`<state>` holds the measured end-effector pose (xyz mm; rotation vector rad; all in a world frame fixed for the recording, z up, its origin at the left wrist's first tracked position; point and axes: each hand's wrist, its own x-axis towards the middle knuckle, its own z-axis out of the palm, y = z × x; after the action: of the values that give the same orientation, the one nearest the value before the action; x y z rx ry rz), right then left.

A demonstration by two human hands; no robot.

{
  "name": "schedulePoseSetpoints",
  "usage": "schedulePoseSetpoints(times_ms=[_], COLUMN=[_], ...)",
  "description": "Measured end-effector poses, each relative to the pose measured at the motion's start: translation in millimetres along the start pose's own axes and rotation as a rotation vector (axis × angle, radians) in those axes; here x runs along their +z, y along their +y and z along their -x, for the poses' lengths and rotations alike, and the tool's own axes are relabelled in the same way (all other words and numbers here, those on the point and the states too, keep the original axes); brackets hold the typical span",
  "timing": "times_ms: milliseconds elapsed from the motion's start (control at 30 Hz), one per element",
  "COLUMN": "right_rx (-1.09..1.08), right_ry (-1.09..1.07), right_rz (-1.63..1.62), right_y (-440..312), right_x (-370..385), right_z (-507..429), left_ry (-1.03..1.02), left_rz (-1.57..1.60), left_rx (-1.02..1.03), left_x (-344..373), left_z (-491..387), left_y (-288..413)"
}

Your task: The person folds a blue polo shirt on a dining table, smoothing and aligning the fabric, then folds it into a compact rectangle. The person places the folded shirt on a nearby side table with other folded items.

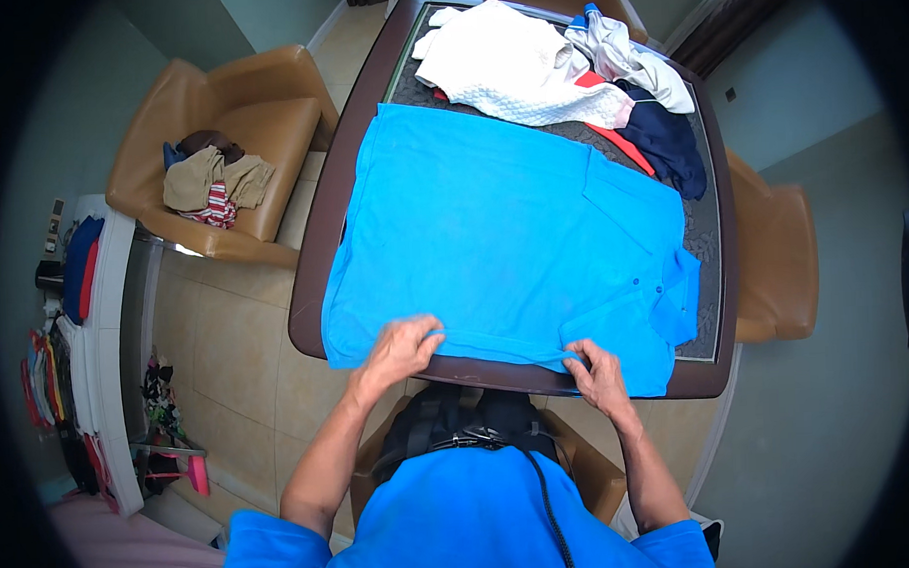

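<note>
A blue polo shirt [482,223] lies spread on the table [316,289], its buttoned collar towards the right and its hem towards the left. My left hand [404,347] pinches the shirt's near side edge, a little in from the hem, and is slightly blurred. At the near sleeve, my right hand [594,373] grips the same side edge between thumb and fingers. Between both hands a narrow strip of the edge is raised or turned over.
Beyond the shirt lie a white quilted garment [491,50], a grey-white garment [634,60], a navy garment [663,141] and something red. Crumpled clothes [195,176] rest on a tan leather armchair [261,125]. Folded clothes line a white shelf [115,356] at left.
</note>
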<state>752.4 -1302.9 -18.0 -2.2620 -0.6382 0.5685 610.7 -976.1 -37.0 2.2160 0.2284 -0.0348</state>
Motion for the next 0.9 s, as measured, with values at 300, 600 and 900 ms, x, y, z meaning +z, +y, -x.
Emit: schedulePoseSetpoints(times_ms=[300,600,900], right_rx=[-0.121,-0.354,-0.350], right_ry=[0.157,0.250,0.341], right_rz=[0.239,0.318,0.323], right_y=[28.6,10.4,29.3], right_x=[13.1,21.9,37.0], right_z=[-23.2,-26.8,-36.6], left_ry=[0.175,0.491,0.620], left_rz=[-0.177,-0.419,-0.382], left_rx=[0.047,0.090,-0.014], left_x=[-8.3,-15.8,-40.5], left_z=[-10.0,42.0,44.0], left_y=[-10.5,-31.4,-55.9])
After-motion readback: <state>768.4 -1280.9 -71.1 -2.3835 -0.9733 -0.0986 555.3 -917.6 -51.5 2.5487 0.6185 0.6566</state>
